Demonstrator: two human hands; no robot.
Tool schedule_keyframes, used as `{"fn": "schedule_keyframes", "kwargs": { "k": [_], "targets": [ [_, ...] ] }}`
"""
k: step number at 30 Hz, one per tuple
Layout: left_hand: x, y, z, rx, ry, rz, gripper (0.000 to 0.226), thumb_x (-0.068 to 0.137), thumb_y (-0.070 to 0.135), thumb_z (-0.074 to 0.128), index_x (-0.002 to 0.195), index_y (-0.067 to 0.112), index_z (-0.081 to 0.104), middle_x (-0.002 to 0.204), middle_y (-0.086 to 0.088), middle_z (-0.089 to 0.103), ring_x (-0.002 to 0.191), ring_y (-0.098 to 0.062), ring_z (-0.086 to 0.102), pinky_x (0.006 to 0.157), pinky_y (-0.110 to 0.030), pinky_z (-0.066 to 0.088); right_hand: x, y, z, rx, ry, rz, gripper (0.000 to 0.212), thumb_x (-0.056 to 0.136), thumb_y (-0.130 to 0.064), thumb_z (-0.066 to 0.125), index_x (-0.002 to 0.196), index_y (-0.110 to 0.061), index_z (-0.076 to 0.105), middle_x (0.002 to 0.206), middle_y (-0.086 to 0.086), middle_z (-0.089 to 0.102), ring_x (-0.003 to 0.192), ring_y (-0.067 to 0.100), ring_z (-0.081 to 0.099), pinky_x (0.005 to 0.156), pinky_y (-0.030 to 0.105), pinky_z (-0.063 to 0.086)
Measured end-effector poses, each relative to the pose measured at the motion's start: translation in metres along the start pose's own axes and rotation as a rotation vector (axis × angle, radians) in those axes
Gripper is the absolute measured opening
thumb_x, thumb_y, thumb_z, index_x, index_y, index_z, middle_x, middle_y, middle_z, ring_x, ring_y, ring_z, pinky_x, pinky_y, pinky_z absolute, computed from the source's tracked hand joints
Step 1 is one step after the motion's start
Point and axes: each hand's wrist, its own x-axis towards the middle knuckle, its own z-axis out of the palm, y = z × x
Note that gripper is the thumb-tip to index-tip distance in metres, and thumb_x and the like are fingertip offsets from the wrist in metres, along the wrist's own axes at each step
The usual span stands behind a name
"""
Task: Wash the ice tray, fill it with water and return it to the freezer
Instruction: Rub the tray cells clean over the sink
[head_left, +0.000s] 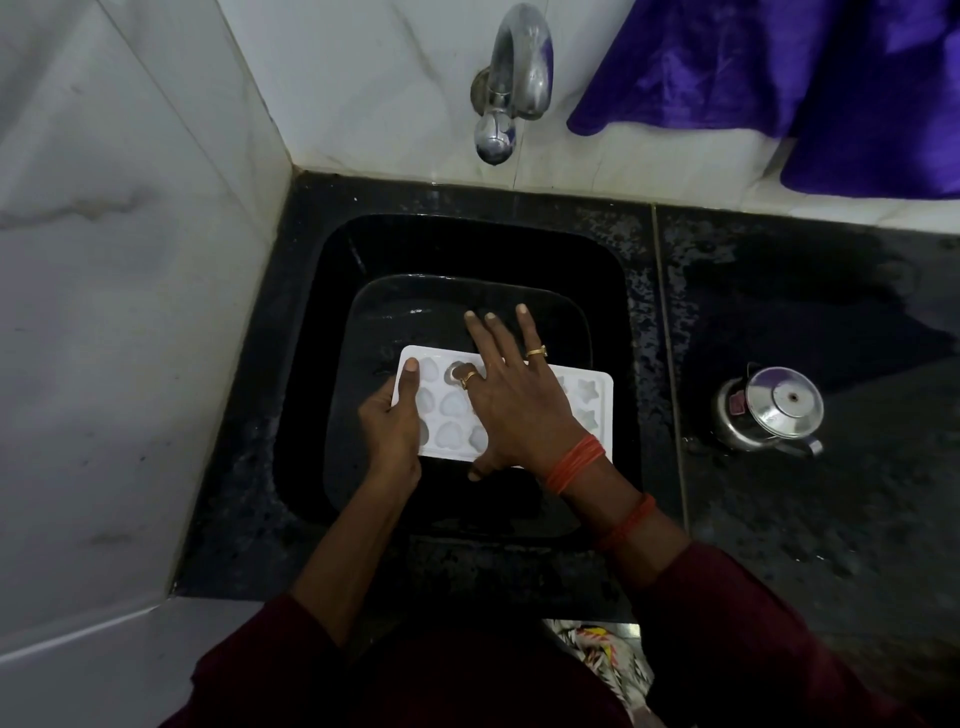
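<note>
ice tray (587, 410): white, with heart- and star-shaped cavities that face up; it is held level inside the sink, over the near half of the basin. I cannot tell whether it touches the bottom.
left hand (392, 431): grips the tray's left short edge. The thumb (410, 384) lies on top along the rim and the other fingers are hidden under the tray.
right hand (511, 405): lies palm down across the middle of the tray, with nothing clasped. Three fingertips (522, 310) reach straight past the far edge, one finger looks bent down at a far-row cavity, and the thumb hangs over the near edge.
hands: both are on the tray, close side by side, left at the edge and right on top.
rings (536, 352): two gold ones on the right hand's fingers.
red threads (574, 462): wound round the right wrist, with another band further up the forearm.
sleeves (727, 623): dark maroon, pushed up on both forearms.
sink (608, 322): black square basin, glossy and wet-looking, set in a corner.
tap (511, 78): chrome and wall-mounted, above the far rim of the sink. I cannot tell whether water is flowing.
counter (779, 519): black speckled stone around the sink, with wet patches on the right.
steel kettle (769, 410): small, lid on, on the counter right of the sink and well apart from the tray.
purple cloth (779, 78): hangs against the wall at upper right.
tiled wall (130, 260): white marble-look tiles at the left and behind the tap.
</note>
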Motion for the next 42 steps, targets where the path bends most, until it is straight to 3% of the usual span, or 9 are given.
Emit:
{"fn": "schedule_keyframes", "kwargs": {
  "k": [4,8,12,19,22,29,32,36,42],
  "targets": [
    [0.001,-0.001,0.0,0.001,-0.008,-0.02,0.026,0.095,0.038,0.066,0.081,0.016,0.072,0.079,-0.002,0.074,0.075,-0.02,0.071,0.069,-0.036,0.06,-0.002,-0.001,0.0,-0.021,0.013,0.006,0.112,0.047,-0.073,0.08,0.136,-0.013,0.05,0.162,0.025,0.003,0.15,0.04,0.004,0.115,0.062,-0.018],
    [0.001,0.001,0.0,0.012,0.004,-0.007,0.026,0.095,0.038,0.065,0.084,0.016,0.072,0.082,-0.003,0.073,0.075,-0.019,0.07,0.064,-0.03,0.06,-0.005,-0.002,0.004,0.028,0.048,0.034,0.108,0.045,-0.068,0.083,0.134,-0.015,0.052,0.161,0.025,0.01,0.148,0.04,0.016,0.116,0.061,-0.015],
    [0.003,0.003,-0.002,0.013,0.017,-0.004,0.028,0.095,0.04,0.065,0.082,0.016,0.072,0.082,-0.004,0.072,0.077,-0.021,0.069,0.069,-0.036,0.059,-0.008,-0.004,0.008,0.14,0.145,0.047,0.1,0.048,-0.06,0.085,0.132,-0.017,0.052,0.16,0.025,0.015,0.145,0.039,0.026,0.118,0.062,-0.007],
    [0.004,0.005,-0.002,0.008,0.029,0.001,0.027,0.094,0.038,0.066,0.08,0.016,0.072,0.079,-0.003,0.072,0.073,-0.019,0.07,0.068,-0.034,0.059,-0.009,-0.006,0.012,0.151,0.179,-0.001,0.069,0.065,-0.063,0.073,0.118,-0.021,0.061,0.161,0.024,0.013,0.147,0.036,0.025,0.118,0.064,-0.004],
    [0.003,0.007,-0.002,0.0,0.037,0.004,0.026,0.095,0.037,0.066,0.081,0.016,0.071,0.078,-0.001,0.072,0.07,-0.016,0.069,0.059,-0.027,0.058,-0.008,-0.009,0.015,0.123,0.192,-0.037,0.053,0.072,-0.054,0.071,0.116,-0.025,0.064,0.163,0.023,0.007,0.149,0.035,0.023,0.118,0.064,-0.005],
    [0.004,0.011,-0.005,-0.011,0.028,0.029,0.024,0.096,0.036,0.064,0.082,0.018,0.072,0.079,0.0,0.072,0.071,-0.015,0.069,0.058,-0.025,0.058,-0.004,-0.014,0.02,0.143,0.202,-0.056,0.053,0.074,-0.05,0.076,0.12,-0.028,0.06,0.162,0.022,0.015,0.148,0.036,0.024,0.118,0.061,-0.011],
    [0.003,0.012,-0.004,0.0,0.021,0.041,0.026,0.096,0.035,0.064,0.083,0.014,0.072,0.077,-0.001,0.07,0.065,-0.011,0.067,0.056,-0.022,0.056,-0.004,-0.012,0.019,0.134,0.238,-0.035,0.053,0.071,-0.056,0.077,0.113,-0.026,0.064,0.159,0.021,0.026,0.145,0.036,0.032,0.118,0.063,-0.005],
    [0.005,0.014,-0.004,0.006,0.014,0.036,0.028,0.096,0.036,0.065,0.086,0.011,0.072,0.079,-0.002,0.071,0.07,-0.015,0.069,0.066,-0.031,0.058,-0.006,-0.01,0.014,0.126,0.268,0.023,0.055,0.063,-0.062,0.078,0.102,-0.023,0.068,0.153,0.02,0.036,0.141,0.035,0.038,0.118,0.064,-0.005],
    [0.007,0.014,-0.006,-0.034,0.027,-0.006,0.025,0.096,0.036,0.064,0.084,0.016,0.072,0.075,0.003,0.073,0.072,-0.016,0.07,0.07,-0.035,0.06,-0.007,-0.01,0.011,0.133,0.264,-0.014,0.055,0.061,-0.052,0.083,0.11,-0.029,0.071,0.156,0.02,0.033,0.141,0.037,0.038,0.118,0.064,-0.005]
  ]
}}
